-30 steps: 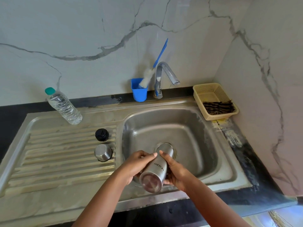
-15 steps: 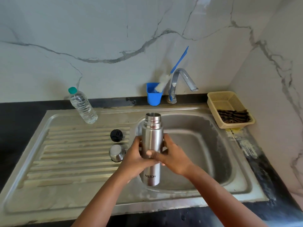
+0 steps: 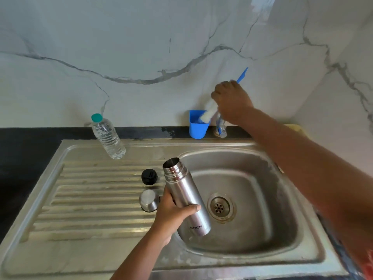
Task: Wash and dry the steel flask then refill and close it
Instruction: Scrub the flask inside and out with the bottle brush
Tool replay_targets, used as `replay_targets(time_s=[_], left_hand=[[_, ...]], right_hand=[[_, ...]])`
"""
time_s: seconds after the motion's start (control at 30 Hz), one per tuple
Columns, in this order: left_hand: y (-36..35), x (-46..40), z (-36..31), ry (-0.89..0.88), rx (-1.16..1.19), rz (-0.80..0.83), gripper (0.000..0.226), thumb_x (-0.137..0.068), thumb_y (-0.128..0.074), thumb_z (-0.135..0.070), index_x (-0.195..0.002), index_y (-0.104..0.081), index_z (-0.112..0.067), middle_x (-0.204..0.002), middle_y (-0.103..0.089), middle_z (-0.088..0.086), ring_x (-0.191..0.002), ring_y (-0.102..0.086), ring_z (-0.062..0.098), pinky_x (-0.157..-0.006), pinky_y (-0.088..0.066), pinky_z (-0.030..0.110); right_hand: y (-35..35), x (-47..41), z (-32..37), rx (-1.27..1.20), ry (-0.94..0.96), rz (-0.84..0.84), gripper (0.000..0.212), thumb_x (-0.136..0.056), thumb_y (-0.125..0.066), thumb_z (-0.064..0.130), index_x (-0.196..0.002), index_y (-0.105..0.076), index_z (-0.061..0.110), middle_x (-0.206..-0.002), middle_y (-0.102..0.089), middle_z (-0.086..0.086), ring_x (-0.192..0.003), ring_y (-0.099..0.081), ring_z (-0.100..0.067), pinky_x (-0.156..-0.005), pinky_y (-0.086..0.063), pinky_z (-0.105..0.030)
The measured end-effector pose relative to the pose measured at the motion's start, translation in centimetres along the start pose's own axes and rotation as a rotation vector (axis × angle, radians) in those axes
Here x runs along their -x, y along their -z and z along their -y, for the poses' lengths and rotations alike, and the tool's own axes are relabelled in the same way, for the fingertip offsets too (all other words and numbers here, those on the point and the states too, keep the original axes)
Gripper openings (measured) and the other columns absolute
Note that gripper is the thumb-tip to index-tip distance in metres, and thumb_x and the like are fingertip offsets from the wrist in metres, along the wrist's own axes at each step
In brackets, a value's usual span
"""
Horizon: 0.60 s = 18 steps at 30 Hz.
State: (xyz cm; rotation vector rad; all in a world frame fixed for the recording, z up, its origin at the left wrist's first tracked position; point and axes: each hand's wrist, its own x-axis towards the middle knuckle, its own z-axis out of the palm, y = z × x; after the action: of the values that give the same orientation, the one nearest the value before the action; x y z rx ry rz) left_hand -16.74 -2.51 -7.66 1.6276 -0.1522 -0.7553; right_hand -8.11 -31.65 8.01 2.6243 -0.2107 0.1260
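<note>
Gripping steel flask (image 3: 184,196) round mid-body: left hand (image 3: 171,216), fingers curled behind, thumb laid across front. Held tilted over left edge of sink basin (image 3: 282,235), open threaded mouth leaning up and to the left, base lower and to the right, "MILTON" lettering near base. Carried clear of the metal, touching nothing but the hand.

Reached to back wall: right hand (image 3: 232,102), fingers closed round blue handle of bottle brush (image 3: 210,112); exact finger placement hidden by back of hand. Handle tip seen past knuckles, white bristle head resting in blue cup (image 3: 198,126). Stood on dark counter (image 3: 24,158) behind sink. Tap (image 3: 221,128) just right of cup, mostly hidden by the hand.

Lay on ribbed drainboard (image 3: 90,199): black stopper (image 3: 149,176), just left of flask mouth; steel cap (image 3: 149,200) below it, mouth down, just beside left hand. Whether cap and hand touched, not determinable.

Stood at rear edge of drainboard: clear water bottle (image 3: 108,137), green cap on, appearing tilted, well apart from flask.

Noted in basin floor: round drain (image 3: 220,207), right of flask base.

Noted behind right forearm: corner of yellow basket (image 3: 293,127), contents hidden.

Backed by white marble-pattern wall (image 3: 141,47).
</note>
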Motion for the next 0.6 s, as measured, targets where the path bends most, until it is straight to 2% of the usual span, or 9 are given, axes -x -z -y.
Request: replay_targets(time_s=[0.07, 0.13, 0.27, 0.43, 0.5, 0.6], left_hand=[[0.1, -0.5, 0.0, -0.002, 0.019, 0.003, 0.075, -0.056, -0.089, -0.014, -0.120, -0.053, -0.022, -0.101, -0.074, -0.003, -0.096, -0.071, 0.013, -0.088, -0.055, 0.037], [0.1, -0.9, -0.1, -0.003, 0.050, 0.007, 0.078, -0.054, -0.088, -0.015, -0.122, -0.051, -0.025, -0.104, -0.073, -0.002, -0.099, -0.070, 0.013, -0.086, -0.054, 0.034], [0.1, -1.6, 0.0, -0.001, 0.086, 0.009, 0.082, -0.052, -0.088, -0.018, -0.121, -0.045, -0.030, -0.112, -0.070, 0.003, -0.103, -0.069, 0.015, -0.086, -0.052, 0.032], [-0.2, -2.0, 0.3, 0.038, 0.105, -0.026, 0.076, -0.053, -0.087, -0.017, -0.115, -0.044, -0.028, -0.111, -0.068, 0.007, -0.096, -0.070, 0.014, -0.080, -0.054, 0.035], [-0.3, -2.1, 0.4, 0.047, 0.104, -0.023, 0.075, -0.053, -0.086, -0.016, -0.114, -0.044, -0.028, -0.110, -0.068, 0.007, -0.094, -0.071, 0.013, -0.079, -0.054, 0.036], [-0.4, -2.2, 0.5, 0.056, 0.095, -0.034, 0.075, -0.052, -0.086, -0.015, -0.113, -0.045, -0.027, -0.108, -0.069, 0.008, -0.093, -0.071, 0.014, -0.083, -0.056, 0.040]], right_hand=[[-0.3, -1.2, -1.5, 0.128, 0.018, 0.053, 0.050, -0.086, -0.066, 0.014, -0.133, -0.049, 0.009, -0.137, -0.049, -0.012, -0.134, -0.038, -0.031, -0.119, -0.015, -0.048], [-0.5, -1.8, -2.5, 0.235, 0.023, 0.110, 0.052, -0.087, -0.066, 0.018, -0.135, -0.048, 0.010, -0.136, -0.051, -0.011, -0.133, -0.041, -0.031, -0.120, -0.013, -0.049], [-1.4, -2.5, -3.3, 0.308, 0.047, 0.140, 0.040, -0.089, -0.065, 0.022, -0.126, -0.054, 0.016, -0.120, -0.063, -0.004, -0.116, -0.056, -0.026, -0.117, -0.023, -0.048], [-0.6, -2.8, -3.4, 0.360, 0.103, 0.093, 0.028, -0.090, -0.065, 0.013, -0.117, -0.061, 0.018, -0.107, -0.064, -0.003, -0.104, -0.061, -0.024, -0.104, -0.038, -0.039], [0.8, -2.6, -3.6, 0.363, 0.079, 0.069, 0.022, -0.091, -0.062, 0.012, -0.113, -0.062, 0.017, -0.103, -0.063, -0.003, -0.102, -0.060, -0.024, -0.100, -0.039, -0.037], [3.7, -1.5, -3.7, 0.345, -0.018, 0.055, 0.020, -0.091, -0.061, 0.013, -0.111, -0.063, 0.015, -0.103, -0.062, -0.004, -0.103, -0.059, -0.025, -0.103, -0.036, -0.039]])
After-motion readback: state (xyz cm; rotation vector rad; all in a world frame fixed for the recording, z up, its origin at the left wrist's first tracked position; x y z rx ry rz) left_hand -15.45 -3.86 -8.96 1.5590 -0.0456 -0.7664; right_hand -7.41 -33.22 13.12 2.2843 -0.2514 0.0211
